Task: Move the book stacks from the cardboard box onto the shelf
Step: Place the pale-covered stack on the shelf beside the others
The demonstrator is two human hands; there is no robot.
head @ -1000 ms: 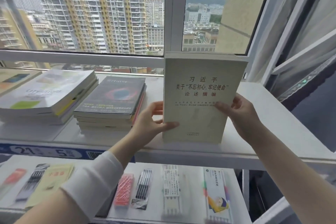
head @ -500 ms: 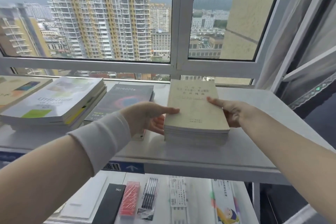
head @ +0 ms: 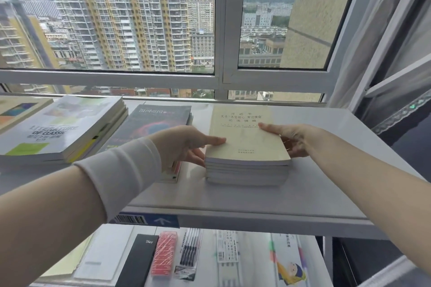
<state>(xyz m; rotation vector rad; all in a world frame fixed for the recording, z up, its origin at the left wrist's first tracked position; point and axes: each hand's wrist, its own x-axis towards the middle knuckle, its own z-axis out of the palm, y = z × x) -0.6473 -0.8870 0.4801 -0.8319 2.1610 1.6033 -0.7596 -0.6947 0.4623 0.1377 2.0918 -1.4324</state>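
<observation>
Books already sit in stacks at the shelf's (head: 268, 202) left and centre; the cream stack (head: 247, 147) lies flat at mid-frame, seemingly just placed. The box is out of view, so what remains is unknown. The left hand (head: 186, 147) and right hand (head: 291, 137) clamp the cream stack's sides, thumbs on its cover.

Diffuse, overcast daylight entered through the window (head: 130, 18), lighting the scene evenly. Shadows were soft. Wide-angle distortion bowed the edges, and slight blur softened the nearest forearms.
</observation>
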